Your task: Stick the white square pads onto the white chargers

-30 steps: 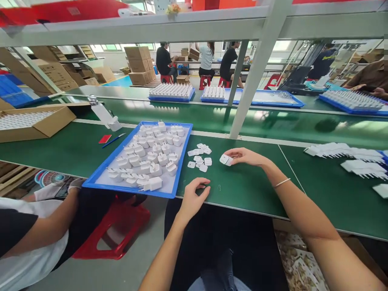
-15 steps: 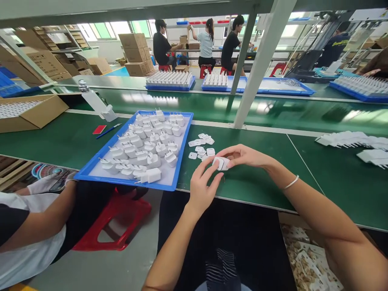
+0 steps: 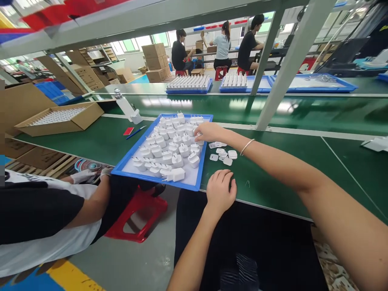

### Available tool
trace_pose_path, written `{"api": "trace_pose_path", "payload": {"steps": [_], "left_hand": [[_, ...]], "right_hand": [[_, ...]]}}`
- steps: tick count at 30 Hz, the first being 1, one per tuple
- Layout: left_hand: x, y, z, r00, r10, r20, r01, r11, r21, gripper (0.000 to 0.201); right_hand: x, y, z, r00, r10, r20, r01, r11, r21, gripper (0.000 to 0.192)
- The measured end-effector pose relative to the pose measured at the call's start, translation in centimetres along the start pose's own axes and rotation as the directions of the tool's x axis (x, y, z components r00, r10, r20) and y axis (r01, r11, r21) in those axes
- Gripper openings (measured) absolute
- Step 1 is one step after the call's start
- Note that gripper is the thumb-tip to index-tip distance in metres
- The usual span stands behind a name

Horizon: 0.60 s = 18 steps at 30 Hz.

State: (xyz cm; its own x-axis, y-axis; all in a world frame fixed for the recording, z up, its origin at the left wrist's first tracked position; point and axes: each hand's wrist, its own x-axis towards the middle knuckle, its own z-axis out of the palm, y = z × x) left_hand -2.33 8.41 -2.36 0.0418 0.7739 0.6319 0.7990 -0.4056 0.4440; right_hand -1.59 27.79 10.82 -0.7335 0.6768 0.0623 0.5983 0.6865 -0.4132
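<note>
The left hand (image 3: 220, 190) rests at the near edge of the table (image 3: 273, 184), fingers curled under and palm down; nothing shows in it, though whether something small sits beneath it cannot be told. Just beyond it lies a loose scatter of small white caps (image 3: 223, 154) on the green surface, beside the right edge of the blue tray (image 3: 157, 182). The right hand (image 3: 209, 131) is stretched over that tray's far right corner, fingertips down among the white chargers (image 3: 171, 150); whether it has closed on one cannot be told, as the fingers hide the contact.

The chargers are packed close and lie at odd angles, so a careless pinch could topple neighbours or drag one over the low rim. The forearm passes right above the loose caps, and a dipped wrist could sweep them toward the table's near edge. The tray itself overhangs that edge slightly, so a downward press on its near side might tip it.

Half a second ago both hands met over one white charger in front of the body; now they are apart, the right at the tray, the left drawn back and low
</note>
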Motion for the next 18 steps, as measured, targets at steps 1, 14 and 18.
{"api": "trace_pose_path", "payload": {"steps": [1,14,18], "left_hand": [[0.0,0.2,-0.2,1.000,0.005,-0.001,-0.005,1.000,-0.015,0.018],[-3.4,-4.4,-13.0,0.782,-0.440,-0.441,0.588,0.754,0.291,0.042],[-2.7,-4.3,-11.2,0.834,-0.348,-0.429,0.464,0.862,0.203,0.021]], "right_hand": [[0.3,-0.3,0.3,1.000,-0.006,0.027,0.006,1.000,-0.012,0.023],[-1.4,-0.4,0.9,0.997,-0.008,0.072,0.000,0.994,0.107,0.034],[-4.4,-1.3,0.6,0.981,-0.011,-0.196,0.036,0.992,0.123,0.034]]}}
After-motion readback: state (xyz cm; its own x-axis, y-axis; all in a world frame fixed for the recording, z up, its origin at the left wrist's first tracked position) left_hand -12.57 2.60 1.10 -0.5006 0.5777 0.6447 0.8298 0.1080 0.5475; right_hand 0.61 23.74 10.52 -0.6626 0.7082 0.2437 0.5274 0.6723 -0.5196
